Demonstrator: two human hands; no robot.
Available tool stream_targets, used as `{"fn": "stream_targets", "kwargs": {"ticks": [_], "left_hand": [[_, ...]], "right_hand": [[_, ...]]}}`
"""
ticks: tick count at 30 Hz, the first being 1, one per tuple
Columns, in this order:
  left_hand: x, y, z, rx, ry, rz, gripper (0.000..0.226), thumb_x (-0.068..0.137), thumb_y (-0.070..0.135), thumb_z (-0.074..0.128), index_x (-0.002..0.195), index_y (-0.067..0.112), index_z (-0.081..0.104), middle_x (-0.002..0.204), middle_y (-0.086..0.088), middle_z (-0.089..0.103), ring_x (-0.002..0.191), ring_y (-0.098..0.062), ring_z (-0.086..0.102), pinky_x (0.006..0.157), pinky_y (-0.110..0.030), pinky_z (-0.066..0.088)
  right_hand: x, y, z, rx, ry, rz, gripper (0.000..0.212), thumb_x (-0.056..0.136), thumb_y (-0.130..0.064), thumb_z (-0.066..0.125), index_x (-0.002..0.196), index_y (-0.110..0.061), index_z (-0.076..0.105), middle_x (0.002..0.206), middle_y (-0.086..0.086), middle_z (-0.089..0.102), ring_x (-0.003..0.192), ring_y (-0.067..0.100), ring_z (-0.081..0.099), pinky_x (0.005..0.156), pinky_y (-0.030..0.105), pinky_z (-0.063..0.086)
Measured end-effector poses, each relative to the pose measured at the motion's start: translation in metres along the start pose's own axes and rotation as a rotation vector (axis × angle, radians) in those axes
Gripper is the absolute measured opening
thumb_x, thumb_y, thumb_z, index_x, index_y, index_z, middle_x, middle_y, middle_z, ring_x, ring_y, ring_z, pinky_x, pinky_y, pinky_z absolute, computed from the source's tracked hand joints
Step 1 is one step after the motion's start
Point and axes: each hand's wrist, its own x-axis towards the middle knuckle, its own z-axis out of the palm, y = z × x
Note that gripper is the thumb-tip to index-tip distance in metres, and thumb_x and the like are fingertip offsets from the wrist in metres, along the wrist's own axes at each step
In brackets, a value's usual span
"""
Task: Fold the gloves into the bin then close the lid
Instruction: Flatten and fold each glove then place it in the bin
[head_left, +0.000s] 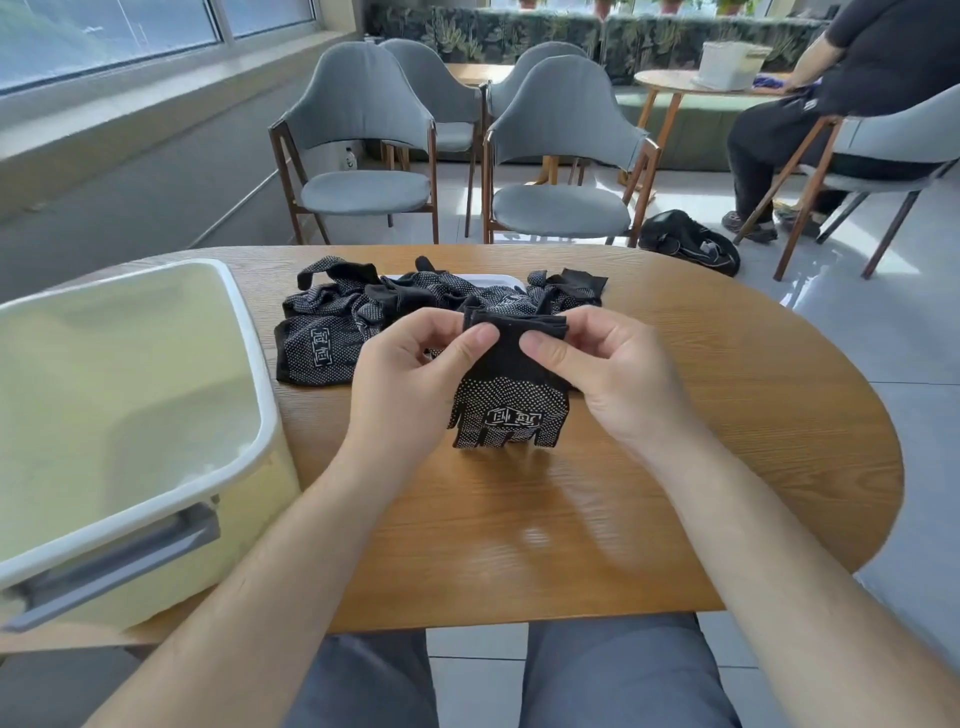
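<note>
A black glove with white dots (511, 402) hangs cuff-up, fingers down, just above the wooden table (701, 415). My left hand (410, 374) pinches its cuff on the left and my right hand (608, 374) pinches it on the right. Behind it lies a pile of several more black dotted gloves (337, 322), spread over a white lid (501, 279) that shows only at its far edge. The pale yellow bin (130, 415) with a white rim and grey handle stands open at the left of the table, and nothing shows inside it.
Grey chairs (363, 156) stand beyond the far table edge. A person (831, 104) sits at another table at the back right, and a black bag (691, 241) lies on the floor there. My knees are under the near table edge.
</note>
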Motion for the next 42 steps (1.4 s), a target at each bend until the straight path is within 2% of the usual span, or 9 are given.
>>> {"fn": "stream_targets", "kwargs": {"ticks": [11, 14, 16, 19, 23, 27, 31, 37, 42], "left_hand": [[-0.005, 0.009, 0.000, -0.017, -0.057, 0.100, 0.008, 0.093, 0.025, 0.070, 0.092, 0.019, 0.075, 0.090, -0.007, 0.076, 0.089, -0.040, 0.068, 0.082, -0.058, 0.056], [0.002, 0.004, 0.005, 0.056, -0.025, 0.067, 0.006, 0.096, 0.019, 0.068, 0.094, 0.016, 0.074, 0.084, 0.005, 0.074, 0.082, -0.013, 0.069, 0.077, -0.029, 0.057], [0.014, 0.001, 0.012, 0.188, 0.022, 0.059, 0.005, 0.096, 0.020, 0.069, 0.097, 0.016, 0.072, 0.075, 0.014, 0.065, 0.068, 0.005, 0.057, 0.066, -0.009, 0.043], [0.033, 0.004, 0.019, 0.248, 0.085, 0.074, 0.007, 0.095, 0.021, 0.069, 0.100, 0.016, 0.070, 0.065, 0.014, 0.051, 0.057, -0.001, 0.044, 0.058, -0.013, 0.036], [0.035, 0.013, 0.018, 0.218, 0.097, 0.216, 0.006, 0.097, 0.019, 0.066, 0.102, 0.019, 0.066, 0.069, 0.008, 0.057, 0.056, -0.002, 0.046, 0.054, -0.018, 0.038], [0.001, -0.035, -0.001, 0.445, -0.098, 0.360, 0.020, 0.087, 0.003, 0.069, 0.103, 0.014, 0.069, 0.092, 0.011, 0.063, 0.079, 0.004, 0.048, 0.072, -0.022, 0.042], [-0.034, -0.089, -0.023, 0.653, -0.386, 0.424, 0.028, 0.078, 0.000, 0.079, 0.100, 0.015, 0.071, 0.110, 0.012, 0.069, 0.102, -0.017, 0.054, 0.094, -0.033, 0.045], [-0.056, -0.089, -0.039, 0.655, -0.552, 0.526, 0.020, 0.081, 0.008, 0.062, 0.096, 0.015, 0.072, 0.114, 0.015, 0.069, 0.100, -0.015, 0.051, 0.094, -0.026, 0.042], [-0.071, -0.079, -0.048, 0.640, -0.604, 0.445, 0.020, 0.073, 0.012, 0.064, 0.090, 0.023, 0.069, 0.109, 0.023, 0.066, 0.105, -0.011, 0.054, 0.085, -0.043, 0.045]], "right_hand": [[-0.001, -0.016, -0.009, 0.011, 0.002, -0.028, 0.028, 0.071, -0.028, 0.088, 0.078, -0.010, 0.067, 0.083, 0.028, 0.066, 0.075, 0.026, 0.064, 0.071, 0.041, 0.053], [0.007, -0.016, -0.010, 0.015, -0.027, 0.055, 0.017, 0.077, -0.021, 0.085, 0.083, -0.013, 0.071, 0.082, 0.008, 0.074, 0.073, 0.016, 0.068, 0.066, 0.029, 0.056], [0.018, -0.015, -0.010, -0.078, -0.016, 0.088, 0.008, 0.086, -0.015, 0.081, 0.089, -0.013, 0.074, 0.070, -0.008, 0.072, 0.060, 0.004, 0.064, 0.056, 0.016, 0.049], [0.035, -0.021, -0.009, -0.215, 0.038, 0.012, 0.005, 0.091, -0.020, 0.078, 0.095, -0.022, 0.076, 0.063, -0.016, 0.068, 0.055, 0.003, 0.059, 0.057, 0.014, 0.044], [0.031, -0.027, -0.013, -0.244, 0.065, -0.210, 0.014, 0.093, -0.019, 0.076, 0.098, -0.031, 0.072, 0.083, -0.008, 0.077, 0.081, 0.011, 0.075, 0.068, 0.017, 0.051], [0.001, 0.020, -0.017, -0.433, -0.069, -0.311, 0.013, 0.092, -0.015, 0.077, 0.103, -0.020, 0.075, 0.097, -0.008, 0.073, 0.084, 0.010, 0.068, 0.068, 0.018, 0.048], [-0.038, 0.076, -0.015, -0.634, -0.194, -0.338, 0.013, 0.086, -0.016, 0.080, 0.098, -0.020, 0.078, 0.104, -0.010, 0.072, 0.099, 0.011, 0.066, 0.083, 0.021, 0.050], [-0.064, 0.090, -0.011, -0.659, -0.302, -0.413, 0.013, 0.083, -0.016, 0.082, 0.095, -0.019, 0.078, 0.105, -0.009, 0.071, 0.102, 0.017, 0.064, 0.090, 0.037, 0.052], [-0.076, 0.081, -0.004, -0.649, -0.426, -0.488, 0.011, 0.080, -0.013, 0.079, 0.091, -0.016, 0.079, 0.099, -0.005, 0.070, 0.093, 0.019, 0.062, 0.084, 0.036, 0.051]]}}
